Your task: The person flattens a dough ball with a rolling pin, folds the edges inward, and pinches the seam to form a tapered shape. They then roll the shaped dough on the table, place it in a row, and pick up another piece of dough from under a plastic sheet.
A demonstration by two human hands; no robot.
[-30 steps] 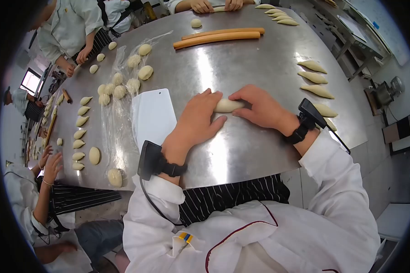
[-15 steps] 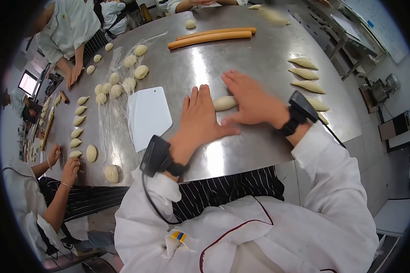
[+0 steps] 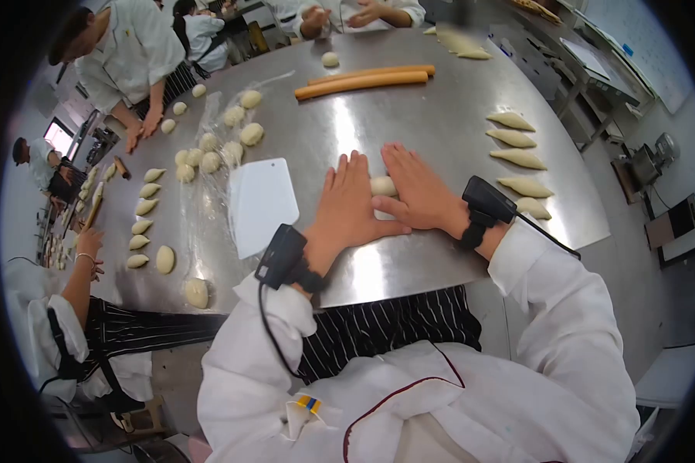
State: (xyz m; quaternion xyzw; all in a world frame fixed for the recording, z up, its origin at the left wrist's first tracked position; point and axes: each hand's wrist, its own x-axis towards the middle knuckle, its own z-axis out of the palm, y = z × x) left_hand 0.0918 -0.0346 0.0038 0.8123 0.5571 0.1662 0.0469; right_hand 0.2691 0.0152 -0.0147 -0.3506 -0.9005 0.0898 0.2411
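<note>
A small piece of dough lies on the steel table between my hands, its ends partly hidden beneath them. My left hand is flat, fingers stretched forward, against the dough's left end. On the right end rests my right hand, also flat, its thumb reaching across toward the left one. Neither hand grips anything. Left of my left hand is a white dough scraper. Off to the right, several spindle-shaped dough pieces form a column.
Two rolling pins lie ahead. Round dough balls sit on and beside plastic film at left, with pointed dough pieces beyond. Co-workers stand at the far side and left, one person's hands on the table.
My right hand has moved left, closer to my left hand, covering more of the dough. The view has shifted slightly. A person at left has raised a hand from the dough pieces.
</note>
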